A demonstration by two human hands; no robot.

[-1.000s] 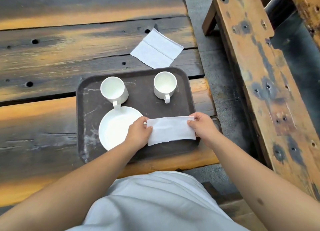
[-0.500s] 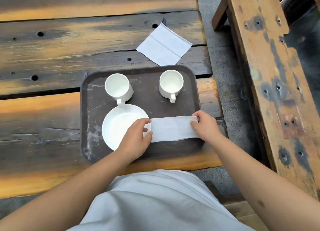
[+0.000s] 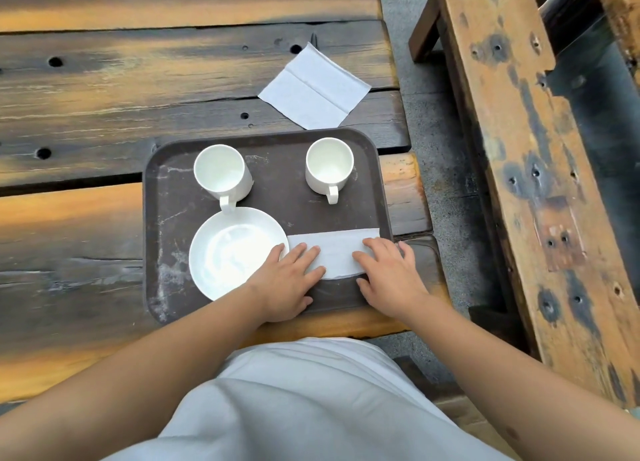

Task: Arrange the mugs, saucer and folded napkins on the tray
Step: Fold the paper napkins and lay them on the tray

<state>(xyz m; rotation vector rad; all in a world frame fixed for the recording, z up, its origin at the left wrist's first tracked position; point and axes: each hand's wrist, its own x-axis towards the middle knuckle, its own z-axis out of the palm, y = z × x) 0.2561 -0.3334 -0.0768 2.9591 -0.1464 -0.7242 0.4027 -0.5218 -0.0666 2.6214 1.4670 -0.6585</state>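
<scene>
A dark brown tray lies on the wooden table. Two white mugs stand at its far side, one on the left and one on the right, handles toward me. A white saucer sits at the near left of the tray. To its right a folded white napkin lies flat on the tray. My left hand and my right hand press flat on the napkin's two ends, fingers spread. A second napkin lies unfolded on the table beyond the tray.
The table is of worn dark planks with holes and gaps. Its right edge runs close beside the tray. A weathered wooden bench stands to the right across a strip of concrete floor. My grey clothing fills the bottom of the view.
Both hands went from pinching the napkin's ends to lying flat on it. The napkin now rests flat on the tray next to the saucer.
</scene>
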